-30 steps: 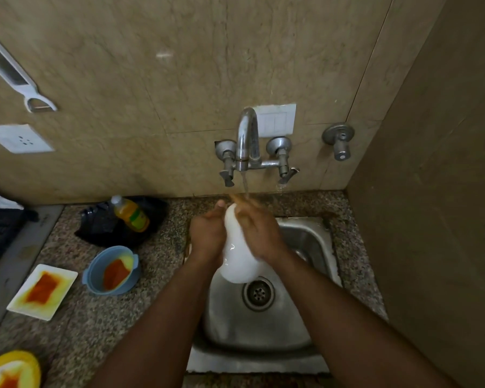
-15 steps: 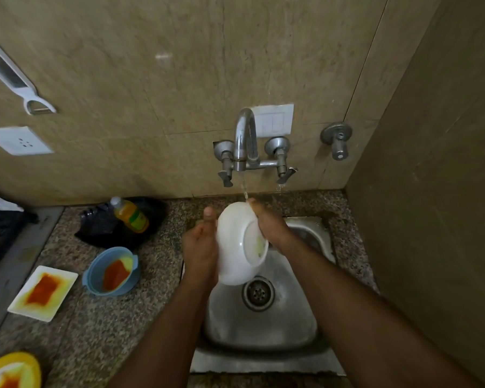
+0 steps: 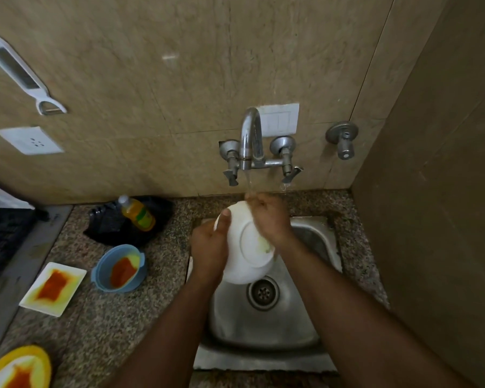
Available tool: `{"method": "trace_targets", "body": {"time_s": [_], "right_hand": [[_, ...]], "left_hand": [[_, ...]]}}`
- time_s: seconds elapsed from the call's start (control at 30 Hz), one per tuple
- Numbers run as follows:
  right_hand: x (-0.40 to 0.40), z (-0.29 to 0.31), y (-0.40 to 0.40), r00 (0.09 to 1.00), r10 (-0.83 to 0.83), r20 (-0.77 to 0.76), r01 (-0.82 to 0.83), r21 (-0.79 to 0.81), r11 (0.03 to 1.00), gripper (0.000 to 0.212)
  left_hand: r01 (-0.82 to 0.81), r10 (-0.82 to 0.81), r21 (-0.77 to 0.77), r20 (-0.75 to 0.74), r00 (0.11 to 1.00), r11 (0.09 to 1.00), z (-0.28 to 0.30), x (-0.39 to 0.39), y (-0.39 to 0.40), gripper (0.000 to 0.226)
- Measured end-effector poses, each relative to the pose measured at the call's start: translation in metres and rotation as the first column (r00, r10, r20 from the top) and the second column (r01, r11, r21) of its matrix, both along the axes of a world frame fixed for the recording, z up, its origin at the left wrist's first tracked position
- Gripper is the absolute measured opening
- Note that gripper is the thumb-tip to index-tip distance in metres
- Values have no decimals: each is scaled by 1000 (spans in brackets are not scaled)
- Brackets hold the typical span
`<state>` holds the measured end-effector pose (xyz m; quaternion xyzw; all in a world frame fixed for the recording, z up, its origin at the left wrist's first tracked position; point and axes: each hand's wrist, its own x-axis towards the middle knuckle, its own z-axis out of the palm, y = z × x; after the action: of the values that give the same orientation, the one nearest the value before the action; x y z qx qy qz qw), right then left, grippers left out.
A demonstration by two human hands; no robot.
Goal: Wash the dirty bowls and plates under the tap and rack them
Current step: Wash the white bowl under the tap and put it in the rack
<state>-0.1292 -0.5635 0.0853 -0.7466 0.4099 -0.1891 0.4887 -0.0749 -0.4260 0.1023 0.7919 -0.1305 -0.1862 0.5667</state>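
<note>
The white bowl (image 3: 245, 249) was held tilted on edge above the sink (image 3: 263, 329), its underside turned toward the camera, just under the thin stream falling from the tap (image 3: 251, 135) at 12 o'clock. The left hand (image 3: 209, 247) gripped the bowl's rim from 9 o'clock, thumb laid over the outer edge and the other fingers hidden behind the bowl. The right hand (image 3: 272, 217) lay on the bowl's underside at about 2 o'clock, its fingers blurred, so I cannot tell whether they were pressed flat or curled. On the counter at 9 o'clock of the sink sat a dirty blue bowl (image 3: 119, 268), a stained white square plate (image 3: 53, 288) beyond it, and a yellow plate (image 3: 17, 368) at 7 o'clock
</note>
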Motion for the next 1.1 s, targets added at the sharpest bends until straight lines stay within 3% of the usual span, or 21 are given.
{"method": "trace_targets", "body": {"time_s": [0.07,0.1,0.17,0.23,0.33,0.37,0.47,0.5,0.6,0.67,0.73,0.8,0.87,0.93,1.03,1.1], "right_hand": [[-4,3,20,981,66,-183,-98,-174,980,78],[-5,0,25,978,48,-201,-98,-246,964,85],[-3,-4,22,992,47,-116,-77,-273,959,68],[-2,-6,5,1000,19,2,-19,-106,994,40],[0,-7,-14,998,-43,45,38,105,994,33],[0,-6,-13,999,-18,37,14,97,995,38],[-7,5,5,997,-10,-79,14,48,999,83],[-9,2,7,998,-23,-63,25,26,999,84],[-11,-8,-10,992,-124,34,120,112,986,33],[-11,-16,-26,976,-211,46,194,241,951,27],[-13,-11,-29,981,-195,-1,185,326,927,37],[-18,3,-17,989,-130,-76,150,380,913,72],[-23,12,-8,988,-117,-105,142,278,950,94],[-26,16,-8,987,-126,-104,139,122,983,92],[-25,31,-21,991,37,-126,-45,-64,997,72],[-21,41,-35,979,179,-96,-186,-78,979,51]], "left_hand": [[-20,20,-37,-17,1000,999,2,-5,-2,48],[-32,31,-45,-21,999,999,2,-6,-2,47],[-50,48,-61,-27,998,997,2,-7,-2,47],[-64,63,-52,-25,998,997,2,-10,-5,46],[-79,77,-58,-36,996,995,2,-12,-10,47],[-91,86,-73,-59,995,993,4,-12,-11,48],[-109,97,-127,-97,991,986,13,-11,-13,48],[-109,97,-132,-88,991,985,14,-11,-12,48],[-120,109,-145,-80,991,982,10,-12,-10,45],[-135,113,-156,-142,983,978,5,-13,-7,41],[-180,137,-205,-209,968,962,3,-18,-4,36],[-221,159,-235,-256,953,946,5,-20,-4,32],[-220,160,-210,-270,949,952,6,-15,-5,28],[-187,145,-149,-255,956,971,6,-6,-5,26],[-141,110,-98,-270,957,985,10,0,-4,24],[-106,66,-107,-320,945,989,10,3,-5,27]]}}
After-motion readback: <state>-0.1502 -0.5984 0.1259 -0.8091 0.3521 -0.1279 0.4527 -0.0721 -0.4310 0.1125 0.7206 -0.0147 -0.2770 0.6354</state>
